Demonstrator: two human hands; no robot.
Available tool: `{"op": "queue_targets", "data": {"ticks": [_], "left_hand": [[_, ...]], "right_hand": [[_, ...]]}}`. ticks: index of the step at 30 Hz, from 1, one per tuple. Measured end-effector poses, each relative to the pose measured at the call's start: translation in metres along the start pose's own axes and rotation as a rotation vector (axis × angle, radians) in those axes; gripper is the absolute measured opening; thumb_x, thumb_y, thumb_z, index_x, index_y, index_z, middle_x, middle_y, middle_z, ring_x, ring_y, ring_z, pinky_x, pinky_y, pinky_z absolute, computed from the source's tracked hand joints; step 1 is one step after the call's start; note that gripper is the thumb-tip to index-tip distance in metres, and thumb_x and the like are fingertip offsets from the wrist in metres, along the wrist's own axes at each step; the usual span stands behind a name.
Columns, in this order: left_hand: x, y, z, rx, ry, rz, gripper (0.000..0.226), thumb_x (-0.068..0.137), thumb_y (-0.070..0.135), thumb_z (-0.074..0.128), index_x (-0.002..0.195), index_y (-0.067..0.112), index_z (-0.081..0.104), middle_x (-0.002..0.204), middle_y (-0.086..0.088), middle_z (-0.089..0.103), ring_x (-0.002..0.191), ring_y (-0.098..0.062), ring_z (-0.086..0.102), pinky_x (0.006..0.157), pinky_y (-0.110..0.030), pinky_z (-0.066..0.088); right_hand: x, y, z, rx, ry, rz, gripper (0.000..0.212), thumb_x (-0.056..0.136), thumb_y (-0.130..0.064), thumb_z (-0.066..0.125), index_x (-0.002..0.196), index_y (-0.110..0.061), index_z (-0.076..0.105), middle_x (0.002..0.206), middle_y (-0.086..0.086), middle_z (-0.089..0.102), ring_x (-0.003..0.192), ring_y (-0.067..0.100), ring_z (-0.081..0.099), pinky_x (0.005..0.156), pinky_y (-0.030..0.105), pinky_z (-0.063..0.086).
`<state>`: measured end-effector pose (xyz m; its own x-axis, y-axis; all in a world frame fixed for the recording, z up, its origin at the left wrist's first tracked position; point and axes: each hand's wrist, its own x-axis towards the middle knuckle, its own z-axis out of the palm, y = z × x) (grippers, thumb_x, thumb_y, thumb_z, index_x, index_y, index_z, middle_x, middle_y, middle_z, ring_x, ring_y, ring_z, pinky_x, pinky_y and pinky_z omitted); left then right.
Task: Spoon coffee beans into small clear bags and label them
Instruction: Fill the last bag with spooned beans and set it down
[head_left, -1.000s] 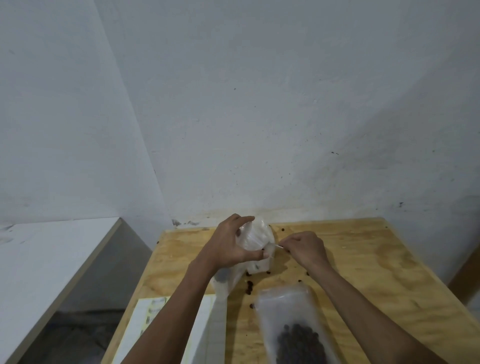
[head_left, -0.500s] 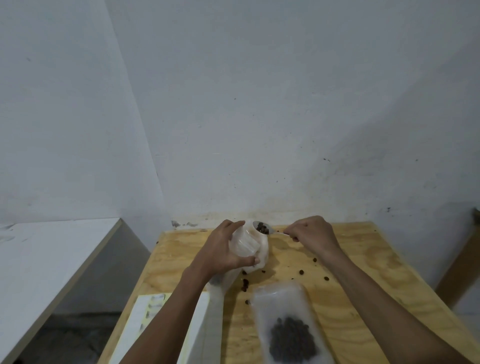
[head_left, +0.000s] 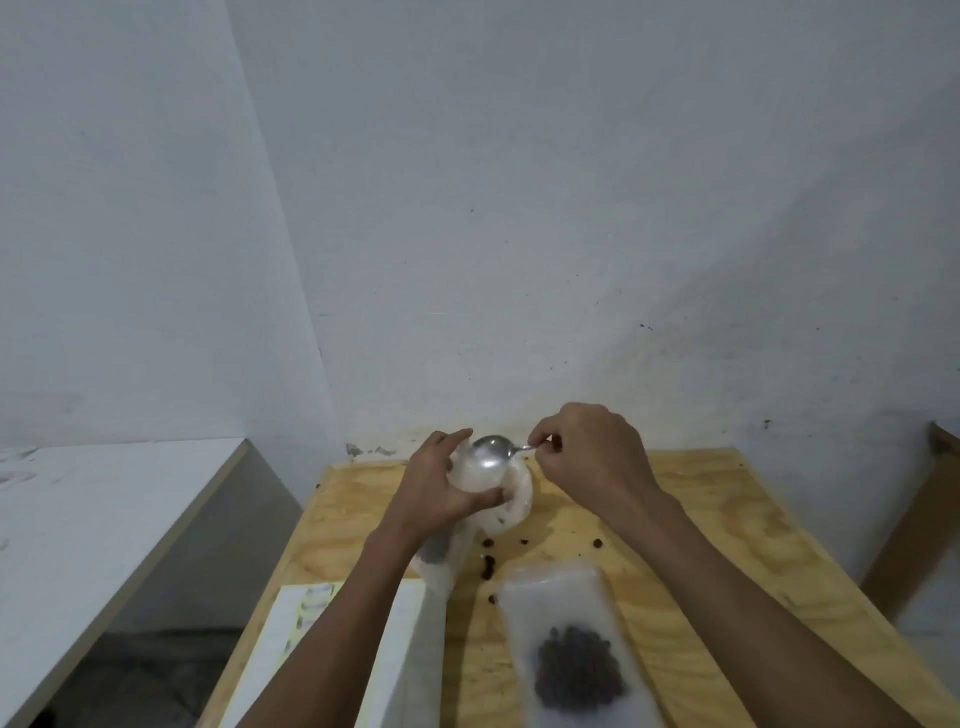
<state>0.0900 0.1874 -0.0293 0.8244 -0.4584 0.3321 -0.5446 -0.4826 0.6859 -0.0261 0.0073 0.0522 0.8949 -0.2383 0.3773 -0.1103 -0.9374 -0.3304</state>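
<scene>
In the centre of the frame your left hand (head_left: 439, 491) grips a small clear bag (head_left: 506, 501). Your right hand (head_left: 592, 457) pinches a spoon (head_left: 491, 453), whose bowl is over the bag's mouth.

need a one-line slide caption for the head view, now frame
Left hand holds a small clear bag while right hand tips an emptied spoon over it above the plywood table.

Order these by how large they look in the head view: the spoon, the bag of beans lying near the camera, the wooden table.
1. wooden table
2. bag of beans, though it lies nearest the camera, which enlarges it
3. spoon
</scene>
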Motion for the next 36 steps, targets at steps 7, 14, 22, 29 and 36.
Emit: {"op": "queue_targets", "data": {"ticks": [7,14,22,29,36], "left_hand": [[-0.004,-0.008,-0.012,-0.37,0.012,-0.186,0.092,0.052,0.072,0.081,0.132,0.03,0.065,0.118,0.008,0.071,0.091,-0.004,0.07,0.067,-0.015,0.052],[0.004,-0.001,-0.004,-0.686,-0.221,-0.368,0.048,0.069,0.052,0.084,0.108,0.023,0.079,0.103,0.004,0.076,0.1,-0.022,0.071,0.081,-0.054,0.059],[0.027,0.007,0.011,-0.902,-0.141,-0.463,0.07,0.061,0.063,0.081,0.115,0.018,0.077,0.104,0.004,0.077,0.104,-0.026,0.07,0.067,-0.035,0.058],[0.029,-0.001,0.026,-0.991,-0.008,-0.513,0.088,0.051,0.068,0.092,0.12,0.017,0.076,0.128,-0.008,0.072,0.121,-0.036,0.065,0.103,-0.063,0.05],[0.031,-0.001,0.021,-0.966,-0.011,-0.527,0.083,0.05,0.069,0.092,0.116,0.021,0.078,0.126,-0.004,0.073,0.122,-0.034,0.065,0.102,-0.065,0.05]], "right_hand": [[-0.001,0.03,0.047,-0.046,-0.042,0.148,0.026,0.088,-0.013,0.058,0.091,-0.022,0.082,0.083,-0.004,0.074,0.066,0.015,0.065,0.058,0.031,0.057],[-0.015,0.041,0.085,-0.054,-0.215,0.06,0.032,0.093,-0.015,0.057,0.108,-0.03,0.081,0.1,-0.004,0.074,0.089,0.017,0.068,0.064,0.025,0.042],[-0.013,0.058,0.095,0.27,-0.33,0.251,0.021,0.092,-0.017,0.067,0.095,-0.03,0.083,0.09,-0.011,0.075,0.064,0.007,0.064,0.061,0.025,0.055],[-0.005,0.061,0.095,0.433,-0.379,0.367,0.018,0.089,-0.016,0.07,0.088,-0.027,0.085,0.093,-0.013,0.077,0.071,0.004,0.067,0.066,0.026,0.058],[-0.008,0.061,0.094,0.601,-0.368,0.521,0.017,0.086,-0.01,0.07,0.08,-0.016,0.084,0.059,-0.007,0.07,0.041,0.001,0.051,0.04,0.017,0.04]]}}
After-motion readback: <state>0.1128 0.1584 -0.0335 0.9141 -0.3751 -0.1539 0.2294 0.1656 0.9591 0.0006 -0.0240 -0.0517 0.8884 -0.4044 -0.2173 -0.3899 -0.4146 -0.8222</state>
